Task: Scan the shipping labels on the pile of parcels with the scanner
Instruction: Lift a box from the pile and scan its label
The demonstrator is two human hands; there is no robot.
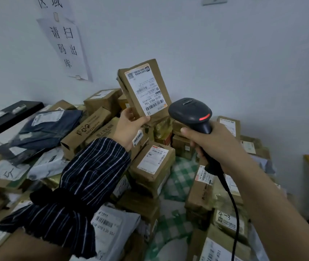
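So the parcel (143,95) being worked on is a flat brown one, held up above the pile (153,162), well clear of everything else, tilted with its white label (147,85) facing the person. That makes sense: lifting it out of the pile means no other barcode gets in the way, and the barcode (154,106) sits at the low end of the label, closest to the scanner.

The left hand (129,125) holds it by the bottom corner only, thumb flat on the front and the other fingers tucked behind, so it's a pinch. Looks like that grip is chosen to keep skin off the label.

The scanner (190,112) is also up above the pile, just beside the parcel's lower right corner, not touching it. The right hand (212,144) is wrapped round the handle, fingers curled tight, thumb lying along the side. Can't tell if a finger is on the trigger, since that side is hidden. A red light (204,117) glows on the back of the head. No beam shows on the label, so my guess is the scan hasn't landed yet and the head needs to swing onto that barcode.

The cable (232,204) trails down over the right side of the pile. Under the pile there's a green checked cloth (182,178), and behind it a paper sign (65,46) on the wall. Plenty of boxes left to do.
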